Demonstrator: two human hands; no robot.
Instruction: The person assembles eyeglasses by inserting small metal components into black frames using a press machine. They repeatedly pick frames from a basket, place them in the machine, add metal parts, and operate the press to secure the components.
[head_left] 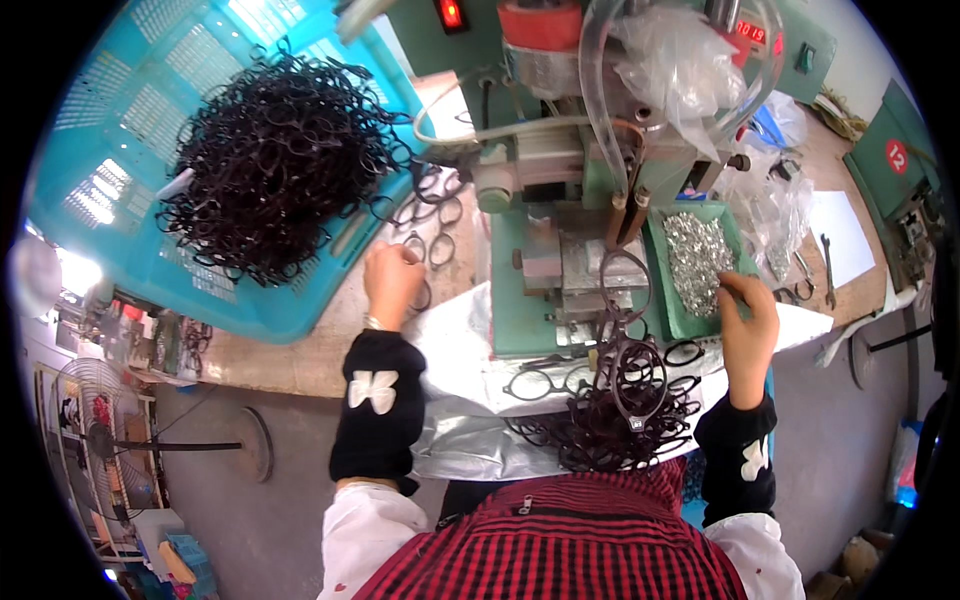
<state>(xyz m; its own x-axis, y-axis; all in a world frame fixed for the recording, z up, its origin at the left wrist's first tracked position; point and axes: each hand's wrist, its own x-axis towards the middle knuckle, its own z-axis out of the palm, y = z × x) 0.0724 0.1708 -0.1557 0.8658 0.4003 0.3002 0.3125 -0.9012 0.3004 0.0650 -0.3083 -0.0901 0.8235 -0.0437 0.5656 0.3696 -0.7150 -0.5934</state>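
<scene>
My left hand [393, 283] is closed on a dark eyeglass frame [415, 243] at the left of the bench, beside several loose frames. The fingers of my right hand [748, 325] are pinched at the edge of a green tray [741, 240] of small silvery metal parts [697, 262]; whatever they hold is too small to make out. Between my hands, one dark eyeglass frame [634, 372] stands on end at the fixture of a green bench machine [520, 270]. A heap of dark frames [625, 430] lies on silvery sheeting [470, 430] in front of me.
A turquoise basket [245, 318] with a large mound of dark frames [290, 165] stands at the far left. Plastic bags [775, 205], scissors [803, 280], a wrench [828, 270] and white paper [845, 235] lie at the right. Another green machine [905, 165] stands beyond.
</scene>
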